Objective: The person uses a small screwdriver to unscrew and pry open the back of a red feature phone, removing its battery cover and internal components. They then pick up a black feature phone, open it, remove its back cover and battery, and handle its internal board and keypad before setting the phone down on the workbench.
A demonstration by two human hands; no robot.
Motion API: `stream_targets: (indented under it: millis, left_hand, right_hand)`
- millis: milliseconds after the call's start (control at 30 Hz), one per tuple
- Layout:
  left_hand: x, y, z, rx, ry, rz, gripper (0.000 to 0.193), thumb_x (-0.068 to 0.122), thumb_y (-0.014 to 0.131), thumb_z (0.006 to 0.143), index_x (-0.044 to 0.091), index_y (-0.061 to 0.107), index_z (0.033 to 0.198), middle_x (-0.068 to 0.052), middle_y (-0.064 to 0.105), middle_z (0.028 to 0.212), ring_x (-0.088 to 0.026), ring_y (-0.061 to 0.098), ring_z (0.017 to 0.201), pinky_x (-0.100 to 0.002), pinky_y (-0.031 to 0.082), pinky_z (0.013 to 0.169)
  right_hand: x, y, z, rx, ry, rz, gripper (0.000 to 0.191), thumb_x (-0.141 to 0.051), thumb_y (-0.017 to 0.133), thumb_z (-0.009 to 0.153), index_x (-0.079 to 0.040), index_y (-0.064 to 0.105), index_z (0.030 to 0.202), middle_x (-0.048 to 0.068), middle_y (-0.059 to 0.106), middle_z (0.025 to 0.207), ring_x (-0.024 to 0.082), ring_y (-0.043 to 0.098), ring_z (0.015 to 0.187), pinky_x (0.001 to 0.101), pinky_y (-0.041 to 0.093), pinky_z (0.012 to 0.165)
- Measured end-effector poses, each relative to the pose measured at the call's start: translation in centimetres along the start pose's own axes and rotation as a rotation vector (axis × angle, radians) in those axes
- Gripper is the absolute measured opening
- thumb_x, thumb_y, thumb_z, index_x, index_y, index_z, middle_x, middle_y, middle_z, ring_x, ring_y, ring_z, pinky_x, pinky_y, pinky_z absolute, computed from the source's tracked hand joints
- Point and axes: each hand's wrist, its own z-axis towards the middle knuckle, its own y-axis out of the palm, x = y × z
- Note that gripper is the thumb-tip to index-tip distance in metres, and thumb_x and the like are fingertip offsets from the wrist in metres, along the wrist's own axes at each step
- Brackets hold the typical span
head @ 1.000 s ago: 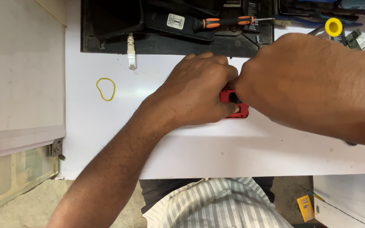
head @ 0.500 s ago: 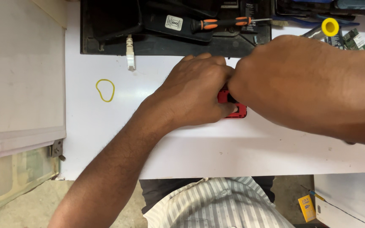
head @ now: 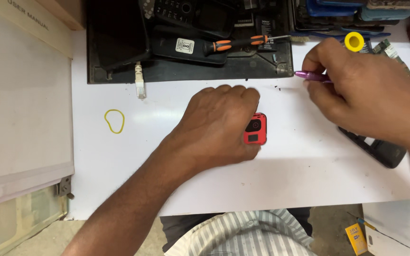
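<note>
On the white worktop [head: 281,180], my left hand [head: 217,125] presses down on a small red phone [head: 255,129], fingers curled over its edge; it looks light, rigid, slippery. My right hand [head: 357,95] pinches a purple tool [head: 312,76], well apart.

A yellow rubber band [head: 114,121] lies on the white tabletop [head: 191,189], well left of centre. Behind it a black tray [head: 119,47] holds an orange-handled screwdriver [head: 236,43]; a white cable plug [head: 140,83] hangs over its edge. A yellow tape roll [head: 354,41] sits far right.
</note>
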Motion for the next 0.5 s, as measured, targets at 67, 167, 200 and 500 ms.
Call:
stream_targets:
  millis: [67,167,200,500]
  left_hand:
    - [0.1,0.0,0.3,-0.044,-0.064,-0.065,0.046,0.027,0.086,0.070,0.001,0.060,0.099,-0.014,0.069,0.074,-0.034,0.070,0.073,-0.047,0.053,0.067]
    - [0.1,0.0,0.5,0.041,-0.107,-0.229,0.051,0.031,0.087,0.072,0.003,0.061,0.104,-0.014,0.072,0.074,-0.032,0.072,0.068,-0.045,0.054,0.061]
    - [0.1,0.0,0.5,0.162,-0.076,-0.279,0.048,0.030,0.087,0.076,0.002,0.063,0.106,-0.014,0.073,0.078,-0.029,0.073,0.071,-0.041,0.055,0.062]
    - [-1.4,-0.1,1.3,0.269,-0.208,-0.888,0.015,0.013,0.073,0.098,0.000,0.067,0.104,-0.001,0.069,0.079,-0.003,0.058,0.068,-0.021,0.047,0.058]
  right_hand:
    - [1.0,2.2,-0.3,0.155,-0.026,0.273,0.022,-0.012,0.070,0.093,-0.002,0.067,0.112,0.010,0.071,0.084,0.024,0.070,0.070,0.0361,0.053,0.061]
    - [1.8,4.9,-0.7,0.236,-0.024,0.486,0.018,-0.007,0.070,0.091,-0.001,0.072,0.109,0.012,0.070,0.092,0.020,0.068,0.071,0.0331,0.052,0.063]
    - [2.0,5.5,-0.7,0.253,-0.033,0.504,0.019,-0.005,0.071,0.090,-0.001,0.073,0.108,0.012,0.070,0.093,0.020,0.068,0.073,0.0325,0.052,0.064]
    - [1.7,6.3,0.2,0.264,-0.042,0.453,0.016,-0.011,0.077,0.089,-0.005,0.078,0.104,0.011,0.070,0.089,0.023,0.067,0.074,0.0358,0.052,0.066]
